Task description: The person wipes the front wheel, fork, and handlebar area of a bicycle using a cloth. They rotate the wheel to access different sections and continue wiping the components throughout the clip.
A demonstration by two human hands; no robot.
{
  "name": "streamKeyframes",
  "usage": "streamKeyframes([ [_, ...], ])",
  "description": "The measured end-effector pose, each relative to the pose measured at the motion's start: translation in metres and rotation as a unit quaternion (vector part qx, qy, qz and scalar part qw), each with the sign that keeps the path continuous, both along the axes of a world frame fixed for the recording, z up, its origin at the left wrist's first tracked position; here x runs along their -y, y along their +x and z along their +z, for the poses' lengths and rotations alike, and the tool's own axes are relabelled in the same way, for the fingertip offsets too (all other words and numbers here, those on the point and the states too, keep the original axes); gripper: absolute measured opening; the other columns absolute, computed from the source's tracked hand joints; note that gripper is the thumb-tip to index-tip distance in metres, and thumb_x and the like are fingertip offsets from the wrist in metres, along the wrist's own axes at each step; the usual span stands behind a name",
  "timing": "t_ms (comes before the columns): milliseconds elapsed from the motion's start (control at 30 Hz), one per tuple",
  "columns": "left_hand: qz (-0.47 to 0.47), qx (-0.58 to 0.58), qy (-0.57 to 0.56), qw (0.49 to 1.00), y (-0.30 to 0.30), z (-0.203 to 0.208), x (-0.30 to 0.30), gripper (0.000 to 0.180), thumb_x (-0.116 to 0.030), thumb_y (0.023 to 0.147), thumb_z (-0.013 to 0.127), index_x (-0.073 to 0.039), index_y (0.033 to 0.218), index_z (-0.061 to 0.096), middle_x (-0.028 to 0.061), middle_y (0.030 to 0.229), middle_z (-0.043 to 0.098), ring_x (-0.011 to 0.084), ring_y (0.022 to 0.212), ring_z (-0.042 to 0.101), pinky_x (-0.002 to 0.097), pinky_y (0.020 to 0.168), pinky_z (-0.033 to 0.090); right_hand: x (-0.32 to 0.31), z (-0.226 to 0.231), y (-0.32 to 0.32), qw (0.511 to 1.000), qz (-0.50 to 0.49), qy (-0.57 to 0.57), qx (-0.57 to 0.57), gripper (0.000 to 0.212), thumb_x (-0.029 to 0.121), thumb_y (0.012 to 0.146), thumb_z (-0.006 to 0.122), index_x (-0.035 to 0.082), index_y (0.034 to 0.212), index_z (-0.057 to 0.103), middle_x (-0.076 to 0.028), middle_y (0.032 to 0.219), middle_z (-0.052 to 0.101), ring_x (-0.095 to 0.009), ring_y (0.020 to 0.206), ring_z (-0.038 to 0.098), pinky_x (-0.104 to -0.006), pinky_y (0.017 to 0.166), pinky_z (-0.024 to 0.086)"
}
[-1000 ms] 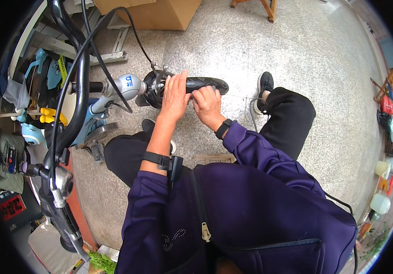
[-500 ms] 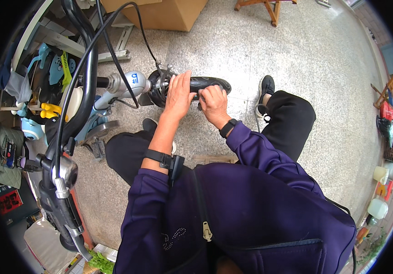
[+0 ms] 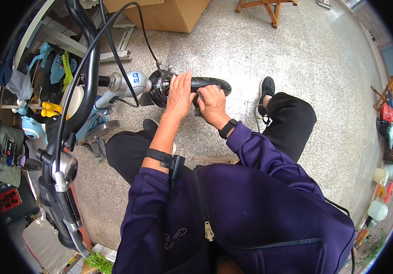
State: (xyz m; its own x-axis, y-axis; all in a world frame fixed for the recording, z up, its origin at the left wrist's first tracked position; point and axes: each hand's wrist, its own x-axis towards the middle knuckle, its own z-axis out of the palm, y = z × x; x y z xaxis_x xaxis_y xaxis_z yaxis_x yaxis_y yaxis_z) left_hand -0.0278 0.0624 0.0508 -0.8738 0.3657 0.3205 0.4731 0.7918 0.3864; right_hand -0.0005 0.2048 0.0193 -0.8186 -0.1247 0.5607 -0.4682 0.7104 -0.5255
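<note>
A bicycle with a pale blue-grey frame (image 3: 125, 84) stands at the left, its front wheel under a black mudguard (image 3: 212, 83) pointing right. My left hand (image 3: 178, 97) lies against the wheel and mudguard, fingers stretched out and close together. Just right of it, my right hand (image 3: 213, 106) curls over the mudguard with bent fingers. A dark, soft-looking piece, apparently a cloth (image 3: 199, 111), shows at its thumb side, mostly hidden by the hand. The wheel's near side is partly covered by both hands.
The black handlebar (image 3: 91, 50) and looping cables (image 3: 148, 39) rise at the left. A cardboard box (image 3: 173, 13) and a wooden stool (image 3: 269, 9) stand at the far side. A child's ride-on toy (image 3: 32, 128) and other clutter crowd the left edge; containers (image 3: 378, 210) line the right.
My right hand has shifted slightly, its fingers more bent, and more of the dark cloth shows beneath it. The left hand stays almost in place.
</note>
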Motion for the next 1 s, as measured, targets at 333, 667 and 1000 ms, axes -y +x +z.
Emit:
streamKeyframes([
  [333, 0.003, 0.005, 0.015, 1.000, -0.001, 0.002, -0.001, 0.073, -0.004, 0.071, 0.071, -0.002, 0.134, 0.034, 0.0208, 0.124, 0.048, 0.0353, 0.121, 0.043, 0.0478, 0.108, 0.028, -0.016, -0.012, -0.001, 0.997, -0.009, 0.057, -0.045, 0.020, 0.008, 0.070, 0.065, 0.013, 0.089, 0.061, 0.001, 0.078, 0.053, -0.019, 0.077, 0.052, -0.0365, 0.065, 0.036],
  [667, -0.004, 0.008, 0.020, 1.000, -0.002, 0.002, 0.000, 0.073, -0.004, 0.071, 0.072, -0.003, 0.134, 0.034, 0.0199, 0.127, 0.048, 0.0352, 0.121, 0.044, 0.0466, 0.108, 0.029, -0.031, -0.009, -0.004, 0.995, 0.010, 0.086, -0.052, 0.022, 0.011, 0.071, 0.067, 0.016, 0.091, 0.061, 0.001, 0.080, 0.054, -0.019, 0.078, 0.052, -0.0362, 0.065, 0.037],
  [1000, 0.012, 0.016, 0.004, 1.000, -0.002, 0.006, 0.000, 0.073, -0.006, 0.070, 0.072, -0.003, 0.132, 0.034, 0.0172, 0.125, 0.048, 0.0329, 0.121, 0.043, 0.0458, 0.108, 0.028, -0.075, -0.018, -0.024, 0.991, -0.133, 0.000, 0.016, 0.015, 0.007, 0.070, 0.063, 0.011, 0.084, 0.063, -0.006, 0.077, 0.056, -0.028, 0.080, 0.054, -0.0398, 0.068, 0.041],
])
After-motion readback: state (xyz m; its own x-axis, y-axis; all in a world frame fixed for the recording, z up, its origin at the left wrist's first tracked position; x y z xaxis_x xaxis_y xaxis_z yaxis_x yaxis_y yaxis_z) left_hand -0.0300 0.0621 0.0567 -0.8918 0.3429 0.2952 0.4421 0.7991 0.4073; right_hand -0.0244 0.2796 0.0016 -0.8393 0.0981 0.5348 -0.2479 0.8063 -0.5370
